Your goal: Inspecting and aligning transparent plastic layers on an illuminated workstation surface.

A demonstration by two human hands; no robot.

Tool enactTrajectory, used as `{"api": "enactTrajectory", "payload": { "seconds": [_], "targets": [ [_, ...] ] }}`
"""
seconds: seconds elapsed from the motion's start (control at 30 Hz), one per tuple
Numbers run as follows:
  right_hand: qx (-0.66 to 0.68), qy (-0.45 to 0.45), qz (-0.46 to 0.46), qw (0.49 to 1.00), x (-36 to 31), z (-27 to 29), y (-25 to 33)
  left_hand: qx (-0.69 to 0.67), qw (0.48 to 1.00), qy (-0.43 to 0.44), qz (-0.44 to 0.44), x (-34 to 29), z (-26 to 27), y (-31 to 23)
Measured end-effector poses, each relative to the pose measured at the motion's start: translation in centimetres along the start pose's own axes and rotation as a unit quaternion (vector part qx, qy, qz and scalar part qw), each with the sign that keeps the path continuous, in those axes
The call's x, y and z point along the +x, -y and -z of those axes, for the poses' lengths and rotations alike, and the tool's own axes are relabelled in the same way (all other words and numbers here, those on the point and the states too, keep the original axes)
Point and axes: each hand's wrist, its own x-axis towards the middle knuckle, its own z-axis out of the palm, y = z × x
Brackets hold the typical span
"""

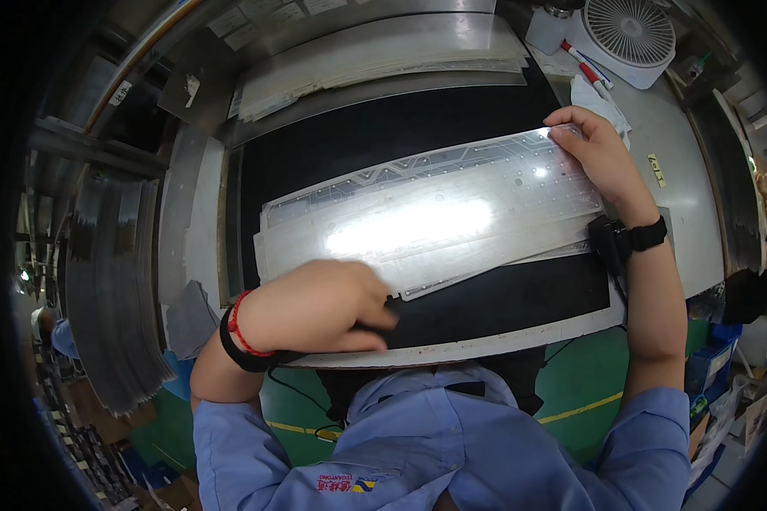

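Observation:
A long, see-through film sheet (400, 223) with printed circuit lines and dots lies slantwise across a black mat (503, 294), glare on its middle. At its far right corner, the thumb and fingers of my right hand (595, 155) pinch the edge. A second sheet's edge (528, 260) shows from beneath, at a slightly different angle. My left hand (324, 305) is over the near left edge of the film, palm down. Its fingers are bent and slightly blurred, with the thumb apart and nothing seen between them.
Behind the mat rests a stack of similar sheets (383, 64). A white fan (631, 34), red marker pens (584, 64) and a white cloth (601, 106) occupy the far right. To the left are a grey cloth (192, 317) and a tall stack of thin sheets (111, 281).

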Motion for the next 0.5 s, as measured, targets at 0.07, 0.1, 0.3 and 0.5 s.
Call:
{"api": "enactTrajectory", "payload": {
  "seconds": [0.07,0.1,0.3,0.5],
  "targets": [
    [-0.002,0.004,0.011,1.0,0.0,0.0,0.1,-0.044,0.997,0.058,-0.018,-0.3,0.2,0.0],
    [-0.006,0.003,0.009,1.0,0.0,0.0,0.1,-0.064,0.996,0.056,-0.017,-0.3,0.4,-0.3],
    [-0.008,0.003,-0.008,1.0,-0.1,0.0,0.2,0.031,0.999,0.006,0.029,-0.2,0.3,-0.4],
    [0.002,0.006,-0.006,1.0,-0.1,0.0,0.3,-0.056,0.997,0.051,0.02,-0.1,0.7,-0.8]
  ]
}}
